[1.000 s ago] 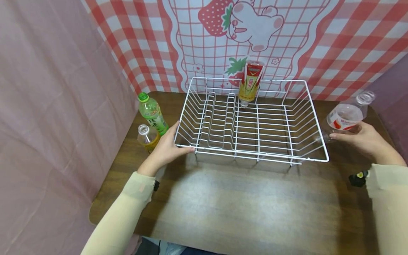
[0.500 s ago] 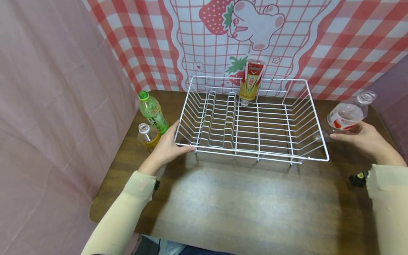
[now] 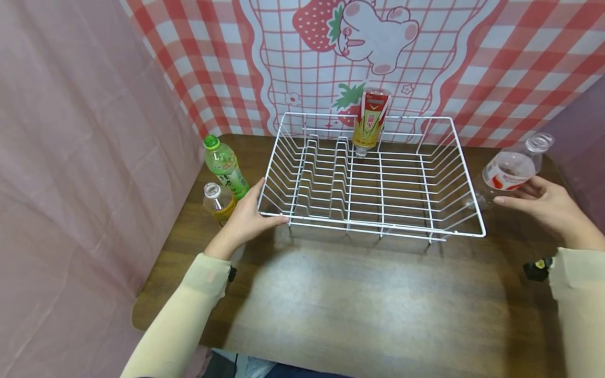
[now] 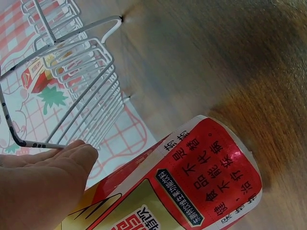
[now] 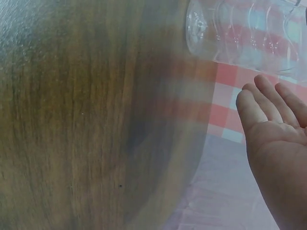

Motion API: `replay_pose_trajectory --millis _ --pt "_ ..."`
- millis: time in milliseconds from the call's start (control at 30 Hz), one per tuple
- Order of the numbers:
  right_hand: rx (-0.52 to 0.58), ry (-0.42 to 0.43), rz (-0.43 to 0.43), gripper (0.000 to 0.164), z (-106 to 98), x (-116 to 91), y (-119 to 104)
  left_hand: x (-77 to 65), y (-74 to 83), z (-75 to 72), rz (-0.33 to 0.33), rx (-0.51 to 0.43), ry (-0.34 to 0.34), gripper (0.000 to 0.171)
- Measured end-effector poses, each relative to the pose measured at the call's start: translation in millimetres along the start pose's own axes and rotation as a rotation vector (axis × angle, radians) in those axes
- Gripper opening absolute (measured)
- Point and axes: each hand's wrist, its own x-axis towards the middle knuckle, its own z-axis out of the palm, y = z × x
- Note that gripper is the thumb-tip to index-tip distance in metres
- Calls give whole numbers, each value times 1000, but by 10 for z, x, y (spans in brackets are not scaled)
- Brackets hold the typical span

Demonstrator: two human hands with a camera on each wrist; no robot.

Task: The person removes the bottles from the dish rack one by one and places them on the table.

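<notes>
A white wire dish rack [image 3: 387, 227] stands on the table. My left hand [image 3: 246, 218] touches its front left corner, the thumb along the front rim and the fingers at the left side. In the left wrist view those fingers lie by the rim, close to a bottle with a red and gold label [image 4: 192, 177]. My right hand [image 3: 543, 207] is beside a clear plastic bottle with a red and white label [image 3: 508, 170], uncapped and upright. The right wrist view shows straight fingers apart from that clear bottle [image 5: 249, 36].
An upside-down red and gold bottle [image 3: 371, 121] leans in the rack's back. Left of the rack stand a green bottle [image 3: 227, 165] with a green cap and an open gold-labelled bottle [image 3: 219, 202]. Behind hangs a checked cloth [image 3: 212, 63]; a pink curtain [image 3: 85, 131] borders the left.
My right hand has moved slightly right, away from the clear bottle, and its fingers have loosened from it. The left hand stays at the rack's corner.
</notes>
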Motion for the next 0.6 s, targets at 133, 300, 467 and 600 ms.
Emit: replay_pose_trajectory --millis 133,300,467,600 --pt "-5 16 -4 80 -2 -19 -32 3 -1 -1 0 4 -4 122" --pt "14 45 -19 78 11 -27 -102 0 2 -10 -7 3 -11 120" --pt "59 65 -59 73 13 -46 -152 -1 1 -7 -10 4 -6 119" --pt "59 77 -67 77 -24 -73 -192 -4 -6 1 -13 2 -9 120"
